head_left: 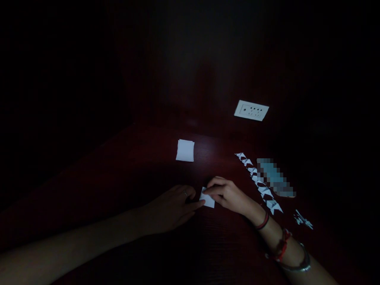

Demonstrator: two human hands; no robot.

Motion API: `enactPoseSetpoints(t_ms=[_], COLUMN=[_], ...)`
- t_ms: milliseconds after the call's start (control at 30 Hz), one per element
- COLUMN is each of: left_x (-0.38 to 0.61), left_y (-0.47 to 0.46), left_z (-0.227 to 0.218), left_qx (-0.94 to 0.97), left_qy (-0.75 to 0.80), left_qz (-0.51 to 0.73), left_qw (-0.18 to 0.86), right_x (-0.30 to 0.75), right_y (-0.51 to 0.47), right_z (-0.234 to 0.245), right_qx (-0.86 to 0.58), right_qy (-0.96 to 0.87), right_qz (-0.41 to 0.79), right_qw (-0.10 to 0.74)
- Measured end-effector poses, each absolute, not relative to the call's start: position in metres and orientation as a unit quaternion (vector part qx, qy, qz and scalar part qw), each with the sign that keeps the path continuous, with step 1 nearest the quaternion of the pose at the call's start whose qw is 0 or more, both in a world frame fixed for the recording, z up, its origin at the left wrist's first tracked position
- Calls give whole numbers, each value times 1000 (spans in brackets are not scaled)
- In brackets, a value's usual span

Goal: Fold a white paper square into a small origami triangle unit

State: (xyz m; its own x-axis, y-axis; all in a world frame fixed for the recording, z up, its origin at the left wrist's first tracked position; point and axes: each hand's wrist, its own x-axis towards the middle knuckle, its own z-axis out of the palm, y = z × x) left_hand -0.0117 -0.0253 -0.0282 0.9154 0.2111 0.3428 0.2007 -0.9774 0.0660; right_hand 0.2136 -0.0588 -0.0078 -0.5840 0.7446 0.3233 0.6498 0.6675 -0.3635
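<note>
We rest left hand [181, 204], fingers apart, index fingertip touching left edge of small white paper square [209, 201]. Right hand [227, 194] touches same square from right; cannot tell whether its fingertips pinch it. Square lies between hands on dark red tabletop [142, 166]. Beyond grip: white paper stack [185, 151]; farther, rightward, wall socket plate [247, 115], markings too small for us to read. Right of grip: row of folded white paper pieces [265, 191], pixelated flat object [274, 178], white paper slivers [303, 220].
</note>
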Motion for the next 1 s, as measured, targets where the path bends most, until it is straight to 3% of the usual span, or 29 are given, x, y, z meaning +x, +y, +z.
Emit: enactPoseSetpoints(t_ms=[1000], left_x=[-11], left_y=[-28], left_z=[-28], left_qx=[986], left_qy=[104], left_qz=[127], left_qw=[5], right_x=[226], right_y=[-55], right_z=[-12], right_qx=[-415], right_qy=[-854], right_qz=[188], right_qw=[250])
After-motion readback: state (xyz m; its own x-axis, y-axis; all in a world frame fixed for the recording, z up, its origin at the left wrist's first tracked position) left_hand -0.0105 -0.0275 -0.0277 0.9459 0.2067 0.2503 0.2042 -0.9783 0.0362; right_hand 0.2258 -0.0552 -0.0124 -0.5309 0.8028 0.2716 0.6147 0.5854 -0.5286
